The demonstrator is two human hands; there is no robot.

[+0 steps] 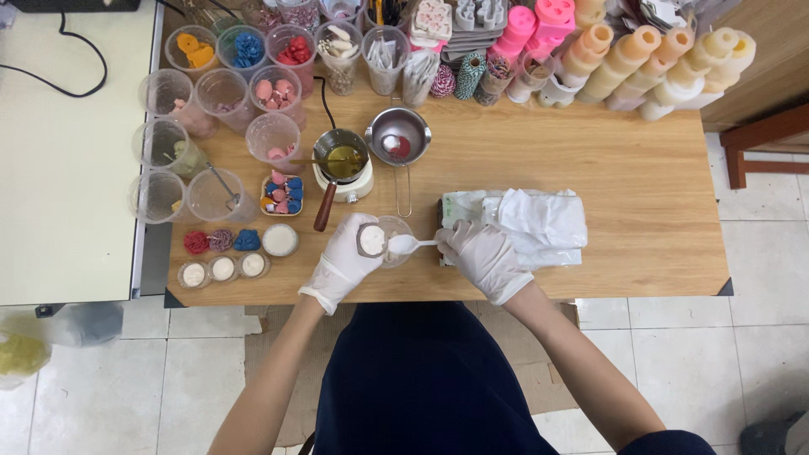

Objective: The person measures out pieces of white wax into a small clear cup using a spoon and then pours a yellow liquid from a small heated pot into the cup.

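Observation:
My left hand (347,255), in a white glove, grips a small clear cup (377,240) with white material inside, tilted over the front of the wooden table (640,168). My right hand (480,254), also gloved, holds a white plastic spoon (408,244) whose bowl sits at the cup's rim. Just behind the cup stands a small white warmer with a metal pot of yellow liquid (341,160) and a brown handle. A steel pouring pot (398,136) with red residue sits beside it.
Several clear cups of coloured pieces (244,50) crowd the back left. Small white-filled tins (223,269) and coloured flower shapes (221,241) lie front left. A white pack of gloves (539,223) is by my right hand. Moulds, twine spools and stacked candles (624,59) line the back.

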